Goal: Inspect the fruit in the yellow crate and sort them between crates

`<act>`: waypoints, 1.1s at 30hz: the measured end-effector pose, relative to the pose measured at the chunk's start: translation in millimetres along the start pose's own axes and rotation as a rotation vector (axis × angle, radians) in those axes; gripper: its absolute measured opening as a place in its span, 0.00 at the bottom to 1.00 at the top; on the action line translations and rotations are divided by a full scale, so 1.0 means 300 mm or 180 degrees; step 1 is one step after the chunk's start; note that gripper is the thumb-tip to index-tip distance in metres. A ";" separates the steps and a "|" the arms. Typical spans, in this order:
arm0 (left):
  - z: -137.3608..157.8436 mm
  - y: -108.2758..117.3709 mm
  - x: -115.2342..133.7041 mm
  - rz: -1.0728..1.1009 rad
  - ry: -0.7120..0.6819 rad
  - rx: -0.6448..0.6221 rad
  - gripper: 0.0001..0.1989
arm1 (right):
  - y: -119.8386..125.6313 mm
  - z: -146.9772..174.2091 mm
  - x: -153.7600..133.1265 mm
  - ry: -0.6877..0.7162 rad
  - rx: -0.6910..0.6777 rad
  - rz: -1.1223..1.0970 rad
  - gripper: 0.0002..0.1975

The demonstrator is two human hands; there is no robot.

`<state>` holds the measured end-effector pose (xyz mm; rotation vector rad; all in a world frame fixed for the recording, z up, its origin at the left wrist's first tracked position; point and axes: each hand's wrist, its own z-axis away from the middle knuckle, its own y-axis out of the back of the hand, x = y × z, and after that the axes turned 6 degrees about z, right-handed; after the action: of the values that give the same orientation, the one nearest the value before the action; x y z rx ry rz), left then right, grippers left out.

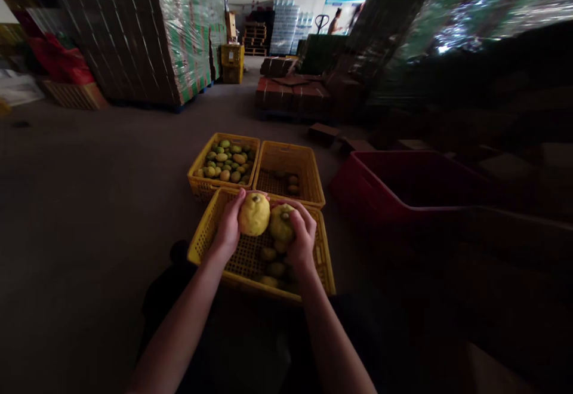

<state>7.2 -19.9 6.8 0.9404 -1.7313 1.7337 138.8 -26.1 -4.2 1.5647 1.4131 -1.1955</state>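
My left hand is closed around a lumpy yellow fruit, its stem end facing up. Close beside it, my right hand grips a darker, greenish-yellow fruit. Both fruits look like large, bumpy lemons, though their exact kind is unclear. Beneath my hands is a yellow plastic crate, with several fruits lying in its right part. Behind it on the left, another yellow crate is full of green and yellow fruits. The yellow crate at back right holds a few fruits.
A large red tub stands to the right. Flattened, bundled cartons lie on a pallet ahead. Wrapped stacks of boxes rise at left and right. A person is in the far background near a pallet jack handle.
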 end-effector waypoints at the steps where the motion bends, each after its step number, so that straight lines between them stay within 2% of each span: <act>1: 0.005 -0.005 0.003 0.0037 -0.0021 -0.0079 0.22 | -0.001 0.004 -0.004 0.0088 0.0001 -0.0052 0.15; 7: 0.014 -0.019 0.017 -0.0102 -0.0364 0.0019 0.16 | -0.019 0.017 -0.023 0.0170 -0.0066 -0.0202 0.17; 11: 0.004 -0.021 0.014 0.0222 -0.0260 0.0195 0.13 | -0.028 0.018 -0.027 0.0050 0.0232 0.0001 0.17; 18: -0.004 -0.025 0.024 0.0366 -0.0184 0.0185 0.13 | -0.039 0.009 -0.025 -0.0302 0.0133 -0.0303 0.15; 23: 0.002 -0.020 0.038 0.0459 -0.0077 0.0155 0.13 | -0.037 0.009 -0.032 -0.0265 0.0090 -0.0308 0.15; 27: 0.007 -0.009 0.042 0.0273 -0.0192 -0.0014 0.13 | -0.034 0.013 -0.033 -0.0117 0.0093 -0.0177 0.17; 33: 0.009 0.023 0.036 0.0036 -0.0388 -0.0062 0.11 | -0.035 0.014 -0.038 0.0044 0.0003 -0.0078 0.17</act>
<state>-4.6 -24.4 10.6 1.0489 -1.8299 1.6949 128.0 -32.2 6.0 1.5633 1.4447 -1.2018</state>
